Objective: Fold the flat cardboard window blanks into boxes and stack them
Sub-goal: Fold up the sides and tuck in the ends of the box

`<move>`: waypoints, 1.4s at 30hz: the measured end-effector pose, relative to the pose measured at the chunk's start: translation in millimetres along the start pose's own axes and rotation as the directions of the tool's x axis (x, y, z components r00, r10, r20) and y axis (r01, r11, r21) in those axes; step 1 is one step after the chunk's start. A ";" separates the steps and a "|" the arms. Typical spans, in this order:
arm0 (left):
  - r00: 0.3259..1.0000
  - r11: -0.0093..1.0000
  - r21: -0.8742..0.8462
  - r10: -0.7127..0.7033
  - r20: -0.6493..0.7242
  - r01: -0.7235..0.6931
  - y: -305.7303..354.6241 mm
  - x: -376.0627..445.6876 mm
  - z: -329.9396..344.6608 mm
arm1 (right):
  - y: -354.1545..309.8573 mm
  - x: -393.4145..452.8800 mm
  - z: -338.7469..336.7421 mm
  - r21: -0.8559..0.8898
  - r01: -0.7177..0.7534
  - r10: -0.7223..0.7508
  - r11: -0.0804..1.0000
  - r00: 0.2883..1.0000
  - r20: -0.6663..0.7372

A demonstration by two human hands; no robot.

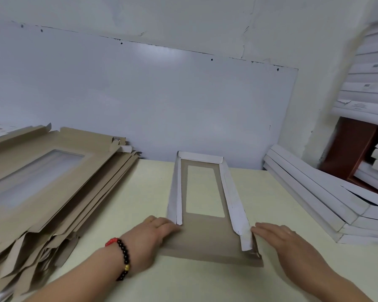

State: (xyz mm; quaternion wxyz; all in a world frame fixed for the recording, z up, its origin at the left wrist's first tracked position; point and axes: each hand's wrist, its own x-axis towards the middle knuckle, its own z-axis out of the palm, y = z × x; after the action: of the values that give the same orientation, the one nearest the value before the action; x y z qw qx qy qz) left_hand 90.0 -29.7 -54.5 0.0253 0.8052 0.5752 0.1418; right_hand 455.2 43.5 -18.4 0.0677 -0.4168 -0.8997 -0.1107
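Half-folded box on the table, both hands at its near end.

The box (202, 214) lay lengthwise in the middle of the table (140, 203), far and side walls turned up, the near flap flat on the surface. The risk I judged here: the right-hand wall leaned outward, and an uneven push could spring it open or crease the corner tab. The left hand (153, 234) rested at the near left corner, fingers bent onto the card, apparently pressing rather than gripping, though the fingertips were hard to read. The right hand (277, 236) was released, fingers straight, tips touching the right wall's near end. Flat blanks (42, 177) sat piled to the left; finished boxes (314, 197) were stacked right.
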 end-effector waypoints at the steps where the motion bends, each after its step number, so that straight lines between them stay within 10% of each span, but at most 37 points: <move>1: 1.000 1.000 -0.019 0.000 -0.011 0.000 -3.2 3.9 -2.3 | 5.4 2.9 3.2 0.023 0.023 -0.025 0.999 0.997 0.067; 16: 0.954 0.968 0.248 -0.035 0.296 -0.041 -35.1 62.8 -10.3 | 3.1 72.1 13.4 -0.062 0.257 -0.227 0.964 0.925 0.306; 42: 0.961 0.997 -0.074 0.040 0.274 -0.021 -61.0 42.6 -14.7 | 26.1 58.8 11.8 0.148 0.089 -0.137 0.985 0.924 0.356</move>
State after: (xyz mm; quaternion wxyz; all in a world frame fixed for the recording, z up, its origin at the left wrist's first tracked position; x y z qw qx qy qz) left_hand 42.8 28.8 -44.4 0.1309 0.8244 0.5484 0.0492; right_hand 437.0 106.2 -13.5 -0.0803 -0.3723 -0.9243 0.0231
